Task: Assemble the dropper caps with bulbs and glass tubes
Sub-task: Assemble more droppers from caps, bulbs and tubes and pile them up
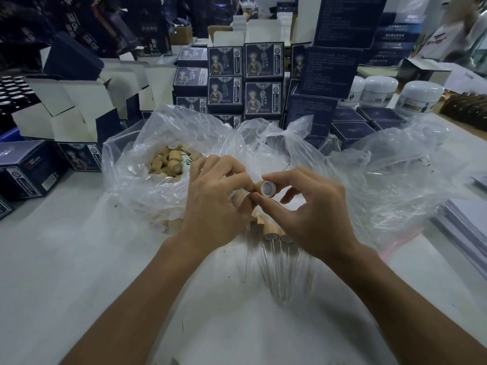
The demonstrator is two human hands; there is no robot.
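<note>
Tan caps (168, 160) fill the clear bag (137, 164) left of the fingers. The left hand (214, 198) pinches one end of a cap (264, 188); the right hand (313, 212) grips its rim. Likely seating the bulb; next, a glass tube (266, 267) from below the wrists.

A white table (66, 254) carries clear plastic bags (168, 196), one just left of the pinched cap and holding loose wooden caps (171, 159). Directly below the grip, finished droppers (271, 248) lie with glass tubes pointing toward the camera. Beyond the grip stand stacked navy boxes (263, 83); far right of it, white jars (421, 97) and a paper stack (466, 227).
</note>
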